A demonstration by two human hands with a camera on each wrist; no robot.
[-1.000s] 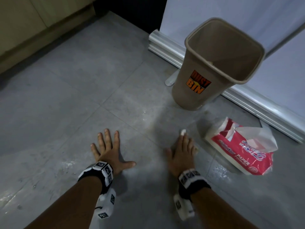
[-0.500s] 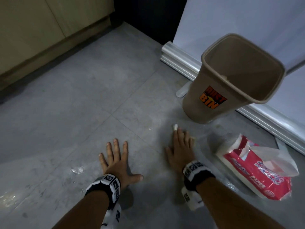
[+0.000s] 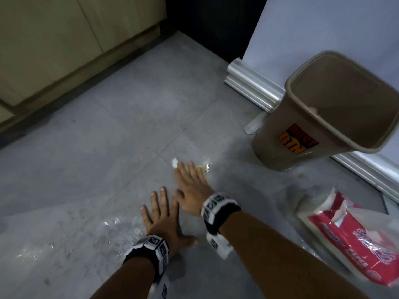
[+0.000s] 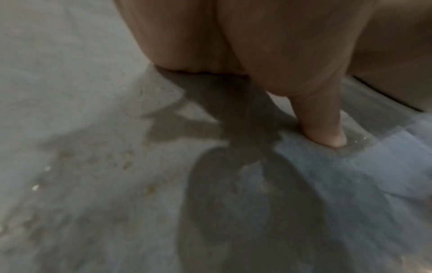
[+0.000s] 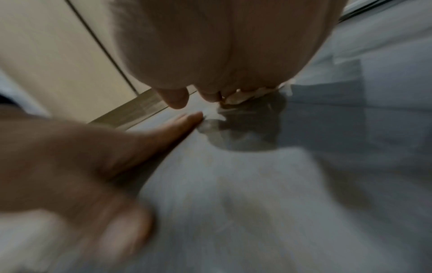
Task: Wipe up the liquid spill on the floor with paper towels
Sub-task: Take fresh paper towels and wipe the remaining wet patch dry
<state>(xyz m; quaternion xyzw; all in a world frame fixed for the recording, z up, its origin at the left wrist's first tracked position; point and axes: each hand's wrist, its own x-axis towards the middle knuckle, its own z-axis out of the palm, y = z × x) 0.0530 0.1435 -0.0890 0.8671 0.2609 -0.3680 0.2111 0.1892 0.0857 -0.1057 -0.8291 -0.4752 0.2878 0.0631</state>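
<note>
Left to right. Wet droplets and a thin film of the liquid spill (image 3: 112, 225) glisten on the grey tiled floor (image 3: 108, 126) at lower left, just beside the left hand (image 3: 164, 221). This hand lies flat on the tile, fingers straight and spread, holding nothing; the left wrist view shows its thumb tip pressed to the wet floor. Next, the right hand (image 3: 192, 186) presses straight fingers down on a paper towel (image 3: 174, 162), of which only a white corner beyond the fingertips and a yellowed, soaked edge by a glinting patch show. The two hands lie close together, nearly touching. Farther right stand the brown dust bin (image 3: 323, 117), apparently empty, and the opened red pack of paper towels (image 3: 349, 240).

Handling, as judged: the wet towel is light, limp and weak; it likely tears if dragged hard, so flat palm pressure suits wiping, and gathering it into a wad suits lifting. The soaked tile is probably slippery under the bracing hand.
</note>
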